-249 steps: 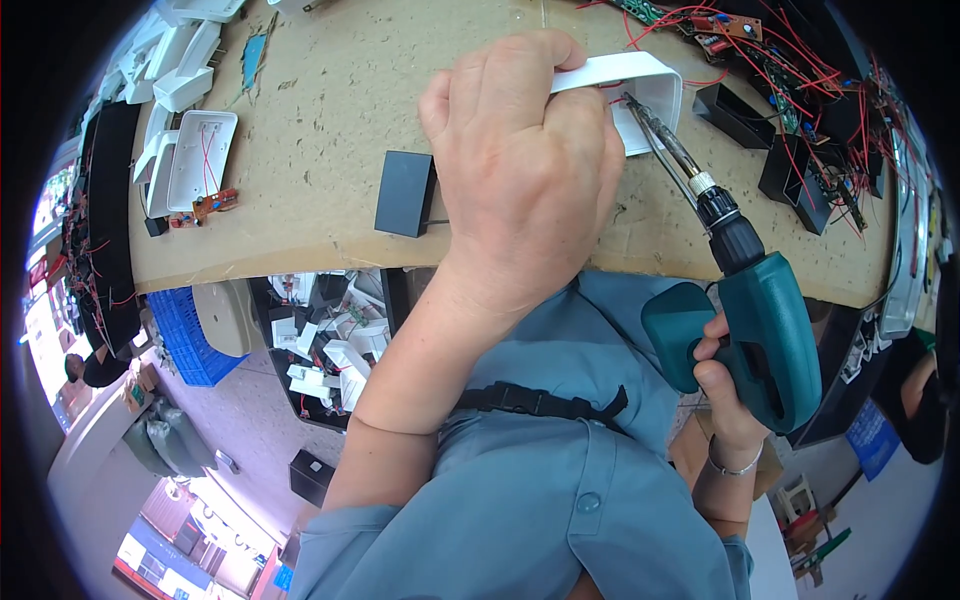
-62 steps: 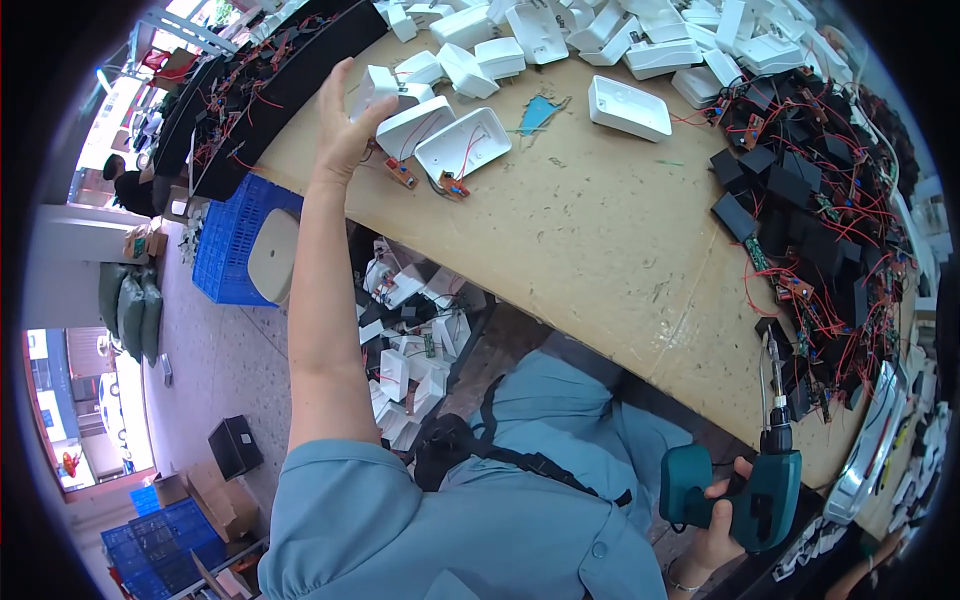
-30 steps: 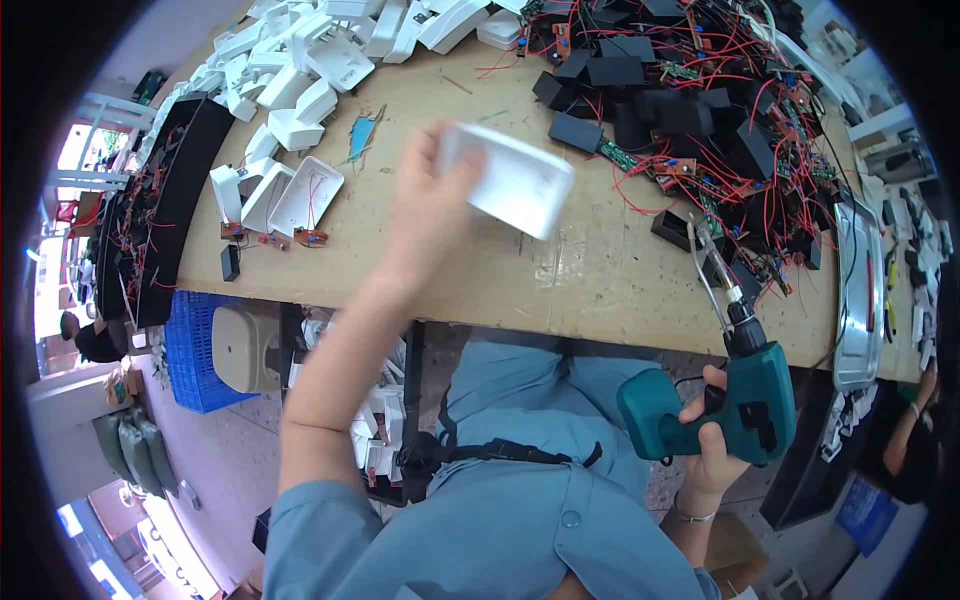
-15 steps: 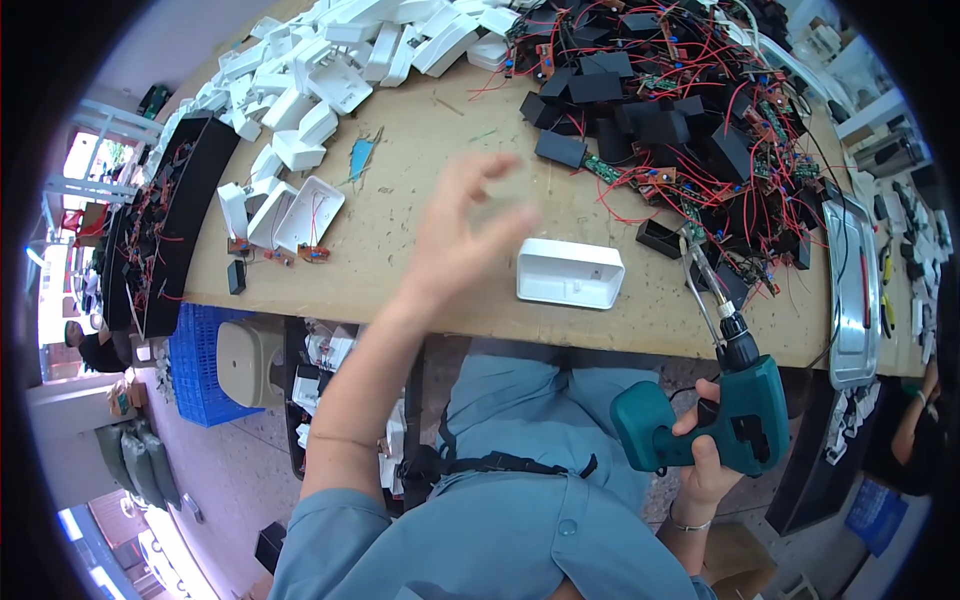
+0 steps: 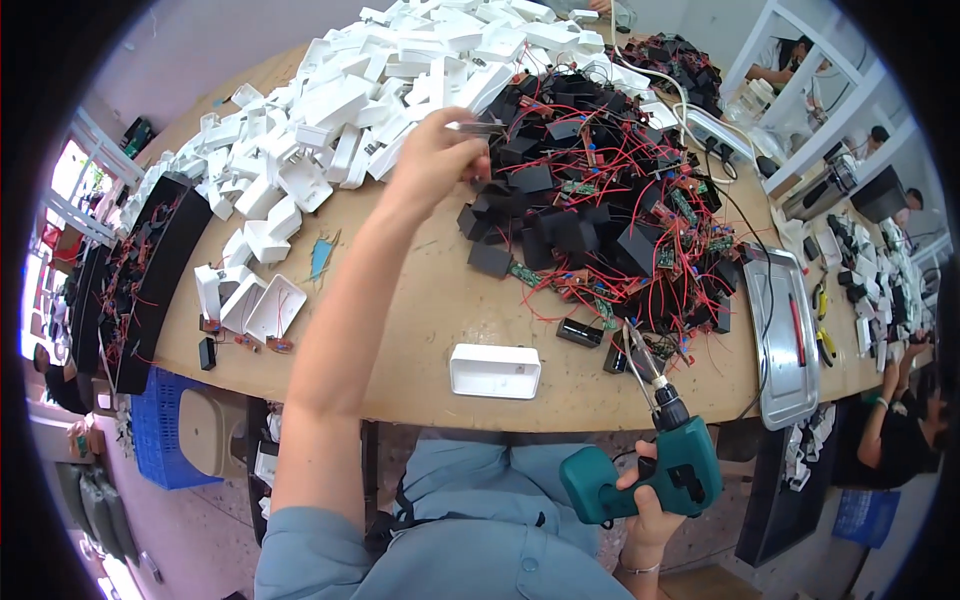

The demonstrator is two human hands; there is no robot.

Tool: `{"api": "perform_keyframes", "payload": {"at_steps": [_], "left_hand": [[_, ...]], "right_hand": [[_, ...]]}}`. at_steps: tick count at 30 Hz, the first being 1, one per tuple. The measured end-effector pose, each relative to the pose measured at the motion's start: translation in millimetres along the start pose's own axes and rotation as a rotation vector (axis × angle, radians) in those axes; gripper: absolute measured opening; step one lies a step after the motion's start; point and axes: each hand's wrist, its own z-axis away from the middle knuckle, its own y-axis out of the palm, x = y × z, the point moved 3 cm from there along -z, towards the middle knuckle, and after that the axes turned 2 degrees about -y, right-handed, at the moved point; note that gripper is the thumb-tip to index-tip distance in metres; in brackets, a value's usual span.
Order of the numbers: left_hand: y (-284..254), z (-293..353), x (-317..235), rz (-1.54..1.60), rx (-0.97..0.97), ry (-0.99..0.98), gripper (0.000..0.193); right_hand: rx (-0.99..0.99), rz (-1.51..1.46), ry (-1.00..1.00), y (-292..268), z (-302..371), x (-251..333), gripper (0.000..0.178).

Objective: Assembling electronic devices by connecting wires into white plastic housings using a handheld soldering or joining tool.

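Observation:
My right hand (image 5: 648, 500) is wrapped round the grip of a teal soldering gun (image 5: 690, 455). Its metal tip and thin side tube point away from me, at the near edge of a heap of black boxes with red wires and green circuit boards (image 5: 600, 200). Far across the table my left hand (image 5: 440, 155) has its fingers curled, where the black heap meets a pile of white plastic housings (image 5: 350, 95). A thin greyish piece shows at its fingertips; its kind cannot be made out. An open white housing (image 5: 495, 385) lies near the table's front edge.
A metal tray (image 5: 785, 400) holding a red-handled tool lies at the right. Long black bins (image 5: 165, 270) with wired parts stand at the left. A few white housings (image 5: 275, 308) with small boards lie left of my forearm. Other people are at the far right.
My left hand has gone from above the white housing forward to the far heaps, and its spread fingers have closed. The view has shifted. The right hand still holds the soldering gun.

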Motion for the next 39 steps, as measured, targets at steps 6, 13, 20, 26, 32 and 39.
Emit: {"api": "perform_keyframes", "payload": {"at_steps": [6, 13, 20, 26, 32, 39], "left_hand": [[-78.2, 63.7, -21.5, 0.096, 0.227, 0.171, 0.037], [-76.4, 146.5, 26.5, -0.508, 0.346, -0.068, 0.037], [-44.9, 187.1, 30.6, -0.537, 0.236, 0.021, 0.022], [-50.2, 198.1, 33.0, -0.732, 0.367, 0.237, 0.018], [-51.8, 205.5, 31.6, -0.496, 0.471, 0.012, 0.01], [-28.9, 219.0, 36.8, -0.246, 0.432, 0.073, 0.008]], "right_hand": [[0.096, -0.058, 0.048, 4.4, -5.0, -7.2, 0.063], [0.261, -0.251, 0.066, 23.6, -6.0, -21.0, 0.063], [0.359, -0.416, 0.197, 62.1, -11.4, -47.7, 0.065], [0.41, -0.501, 0.291, 82.3, -18.2, -60.4, 0.066], [0.333, -0.563, 0.304, 91.2, -19.6, -66.8, 0.061], [0.254, -0.639, 0.283, 114.2, -21.5, -71.5, 0.076]]}}
